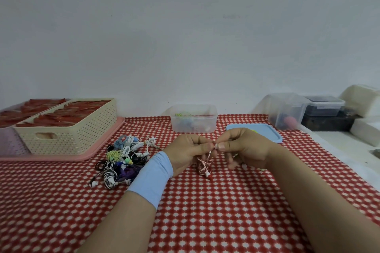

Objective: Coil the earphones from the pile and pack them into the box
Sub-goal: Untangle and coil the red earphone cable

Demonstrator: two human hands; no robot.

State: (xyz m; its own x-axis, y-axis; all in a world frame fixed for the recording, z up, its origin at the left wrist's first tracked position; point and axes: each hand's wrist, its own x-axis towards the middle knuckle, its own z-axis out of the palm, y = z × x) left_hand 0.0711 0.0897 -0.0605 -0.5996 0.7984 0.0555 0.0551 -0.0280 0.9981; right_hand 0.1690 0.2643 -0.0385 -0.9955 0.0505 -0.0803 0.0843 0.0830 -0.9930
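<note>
A pile of earphones [121,159] in several colours lies on the red-and-white cloth, left of my hands. My left hand [188,151], with a light blue wristband, and my right hand [244,147] meet above the cloth, and both pinch a red-and-white striped earphone [204,165]. Its cord hangs in loose loops below my fingers, with an earbud touching the cloth. The clear plastic box [194,118] stands behind my hands and holds a few earphones. Its blue lid [267,131] lies to the right, partly hidden by my right hand.
A cream perforated basket [67,133] with red items sits on a pink tray [86,155] at the left. Clear and dark containers [304,111] and white blocks [364,127] stand at the back right. A white wall rises behind the table.
</note>
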